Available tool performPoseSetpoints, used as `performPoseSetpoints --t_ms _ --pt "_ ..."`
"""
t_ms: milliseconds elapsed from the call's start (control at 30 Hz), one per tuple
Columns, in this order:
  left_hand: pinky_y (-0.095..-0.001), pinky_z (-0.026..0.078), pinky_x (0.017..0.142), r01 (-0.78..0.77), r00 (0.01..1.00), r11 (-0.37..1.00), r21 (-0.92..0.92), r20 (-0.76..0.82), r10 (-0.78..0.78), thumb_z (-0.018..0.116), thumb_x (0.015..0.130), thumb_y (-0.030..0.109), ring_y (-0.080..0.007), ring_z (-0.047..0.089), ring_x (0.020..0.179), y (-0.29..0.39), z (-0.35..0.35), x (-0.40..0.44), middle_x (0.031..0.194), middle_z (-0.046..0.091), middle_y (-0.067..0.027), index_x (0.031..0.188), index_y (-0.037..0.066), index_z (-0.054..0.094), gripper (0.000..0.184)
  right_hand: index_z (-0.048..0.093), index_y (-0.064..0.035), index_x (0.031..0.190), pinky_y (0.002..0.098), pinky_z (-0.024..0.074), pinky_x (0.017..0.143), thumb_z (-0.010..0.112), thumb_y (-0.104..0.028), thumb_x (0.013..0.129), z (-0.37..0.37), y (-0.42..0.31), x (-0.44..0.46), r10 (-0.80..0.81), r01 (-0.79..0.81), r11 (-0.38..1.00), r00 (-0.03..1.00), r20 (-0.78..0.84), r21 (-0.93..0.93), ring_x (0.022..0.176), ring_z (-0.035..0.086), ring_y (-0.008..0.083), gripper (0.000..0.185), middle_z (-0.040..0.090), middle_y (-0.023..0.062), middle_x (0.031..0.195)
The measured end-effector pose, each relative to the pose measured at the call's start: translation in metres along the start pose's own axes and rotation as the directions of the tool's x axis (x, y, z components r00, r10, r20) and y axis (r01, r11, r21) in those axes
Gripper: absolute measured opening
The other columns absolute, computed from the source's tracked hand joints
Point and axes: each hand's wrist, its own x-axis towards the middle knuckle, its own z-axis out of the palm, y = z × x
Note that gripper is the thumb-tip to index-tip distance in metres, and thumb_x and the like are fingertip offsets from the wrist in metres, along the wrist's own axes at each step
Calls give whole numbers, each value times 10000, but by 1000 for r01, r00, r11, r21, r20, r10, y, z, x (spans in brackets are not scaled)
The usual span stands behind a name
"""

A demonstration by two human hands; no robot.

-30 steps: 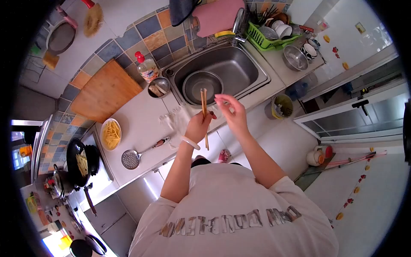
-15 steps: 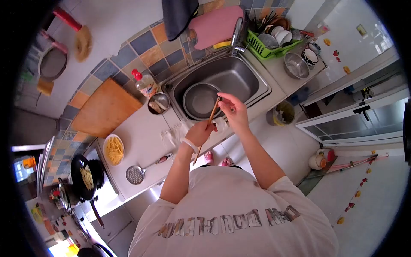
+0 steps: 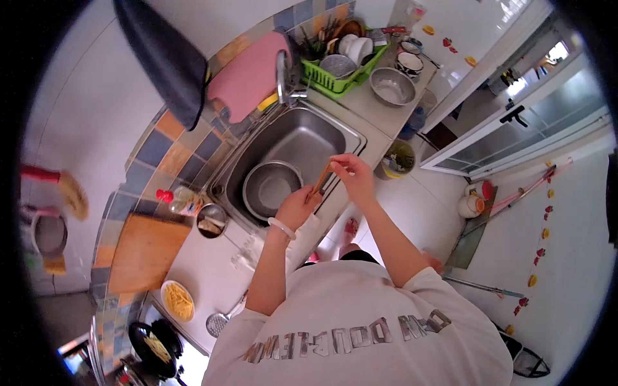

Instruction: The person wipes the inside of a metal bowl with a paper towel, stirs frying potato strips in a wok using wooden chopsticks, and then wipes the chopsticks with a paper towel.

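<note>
In front of the sink's near edge, my left hand, with a pale bracelet at its wrist, is closed around wooden chopsticks. The upper end of the chopsticks meets the fingertips of my right hand, which pinch it. How many sticks there are is hard to tell. Behind the hands is the steel sink, with a metal basin inside it. A white cloth lies on the counter edge beside my left forearm.
Left on the counter are a metal cup, a bottle, a wooden board, a bowl of pale strips and a skimmer. A wok sits beyond. A green dish rack and metal bowl stand right.
My view has turned right, so the sink and counter things sit further left. Both hands stay on the chopsticks, and a foot has stepped out to the right.
</note>
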Motion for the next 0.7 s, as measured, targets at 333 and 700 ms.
performPoseSetpoints --t_ms 333,700 --pt "-360 473 717 -110 987 991 75 122 101 540 939 297 -245 612 751 50 46 114 812 648 -138 961 44 646 275 693 -43 991 244 467 665 655 -154 902 -107 33 58 91 -105 990 985 -147 -90 686 603 99 147 709 26 830" --pt "-369 466 666 -170 957 969 180 263 120 525 935 323 -260 601 699 132 118 227 751 636 -134 911 79 649 275 626 -31 1002 299 493 685 628 -150 881 -233 54 123 115 -169 956 968 -221 -241 718 623 167 170 671 92 783"
